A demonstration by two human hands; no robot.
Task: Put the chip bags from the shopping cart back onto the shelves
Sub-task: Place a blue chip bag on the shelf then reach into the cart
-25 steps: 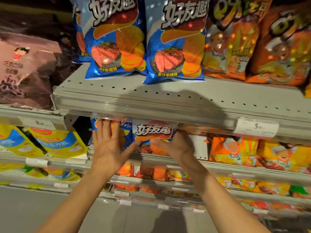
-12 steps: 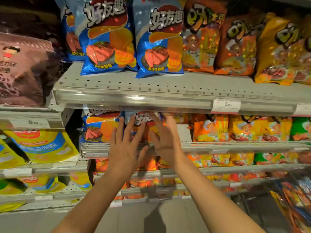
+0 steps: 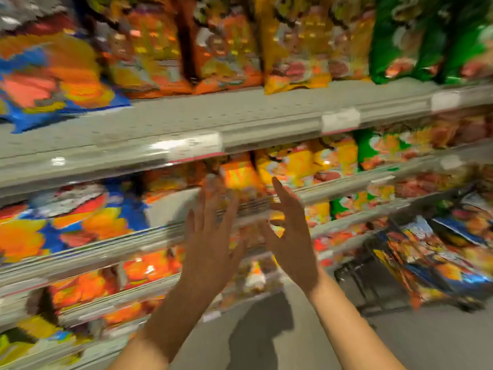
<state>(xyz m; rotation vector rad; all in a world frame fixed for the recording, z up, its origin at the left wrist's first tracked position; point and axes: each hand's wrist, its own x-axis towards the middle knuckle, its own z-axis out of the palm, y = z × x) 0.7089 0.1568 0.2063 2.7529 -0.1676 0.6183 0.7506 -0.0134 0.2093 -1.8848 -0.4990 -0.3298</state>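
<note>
The head view is blurred by motion. My left hand and my right hand are both raised in front of the second shelf, fingers spread, holding nothing. Blue chip bags stand on that shelf at the left, apart from both hands. Orange and yellow chip bags fill the same shelf behind my hands. At the lower right the shopping cart holds several blue and orange chip bags.
The top shelf carries a blue bag at the left, orange bags in the middle and green bags at the right. Lower shelves hold more orange bags. Grey floor lies between me and the cart.
My view has swung to the right, bringing the cart into sight. Both hands have drawn back from the blue bags on the second shelf and are spread open.
</note>
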